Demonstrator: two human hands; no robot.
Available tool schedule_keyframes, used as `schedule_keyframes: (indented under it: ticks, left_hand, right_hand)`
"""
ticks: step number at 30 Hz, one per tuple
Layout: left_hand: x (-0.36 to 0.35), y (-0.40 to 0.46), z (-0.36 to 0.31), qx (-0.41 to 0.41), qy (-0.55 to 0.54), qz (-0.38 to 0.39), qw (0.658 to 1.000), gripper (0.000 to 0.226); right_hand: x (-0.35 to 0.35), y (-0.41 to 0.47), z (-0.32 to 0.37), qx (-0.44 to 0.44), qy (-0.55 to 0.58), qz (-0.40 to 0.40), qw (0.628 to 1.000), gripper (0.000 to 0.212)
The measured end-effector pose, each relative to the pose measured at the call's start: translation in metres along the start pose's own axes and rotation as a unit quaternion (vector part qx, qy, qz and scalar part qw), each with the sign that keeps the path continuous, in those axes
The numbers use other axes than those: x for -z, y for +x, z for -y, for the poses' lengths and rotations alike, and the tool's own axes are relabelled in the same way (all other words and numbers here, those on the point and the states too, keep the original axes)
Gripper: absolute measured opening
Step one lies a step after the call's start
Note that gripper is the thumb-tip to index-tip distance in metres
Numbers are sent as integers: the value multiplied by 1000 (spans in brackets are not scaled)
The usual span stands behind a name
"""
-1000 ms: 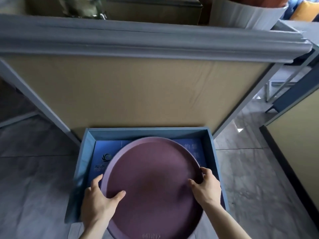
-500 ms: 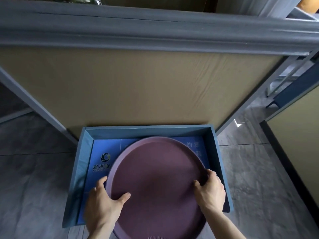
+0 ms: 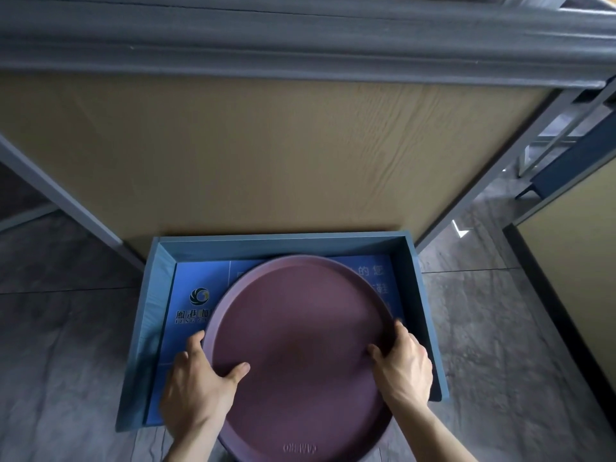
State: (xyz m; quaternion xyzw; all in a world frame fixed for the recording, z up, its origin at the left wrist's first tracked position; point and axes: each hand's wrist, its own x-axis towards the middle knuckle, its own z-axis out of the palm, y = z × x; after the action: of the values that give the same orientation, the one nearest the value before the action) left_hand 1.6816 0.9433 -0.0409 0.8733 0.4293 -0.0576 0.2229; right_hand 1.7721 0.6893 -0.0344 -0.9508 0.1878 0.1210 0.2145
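Note:
A large round purple tray (image 3: 300,345) with a raised rim is held over a shallow blue box (image 3: 420,311) that stands on the floor. My left hand (image 3: 196,388) grips the tray's left rim, thumb on the inside and fingers round the outside. My right hand (image 3: 405,365) grips the right rim the same way. The tray covers most of the box's floor, where a blue printed sheet (image 3: 196,295) with a logo and white lettering shows at the left and far right. The tray's near edge juts past the box's open front side.
A tan fabric partition panel (image 3: 266,155) with a grey frame (image 3: 300,51) stands right behind the box. Grey marble-look floor tiles (image 3: 500,328) lie on both sides. Another tan panel (image 3: 583,261) stands at the right, with metal furniture legs (image 3: 550,141) beyond.
The tray has moved a little forward over the box, and my view has dropped closer to it. Both hands keep the same hold on the rim.

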Motion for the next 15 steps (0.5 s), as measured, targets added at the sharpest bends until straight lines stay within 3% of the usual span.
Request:
schedule_keyframes:
  ticks: [12,15]
  left_hand:
    - [-3,0,-6,19,13,15,1000,102]
    - [1,-8,-14,-26,30,-1,999,105]
  right_hand:
    - [0,18,-13,16,9,28,999,81]
    - [0,6,-14,77,-56,44,995,99]
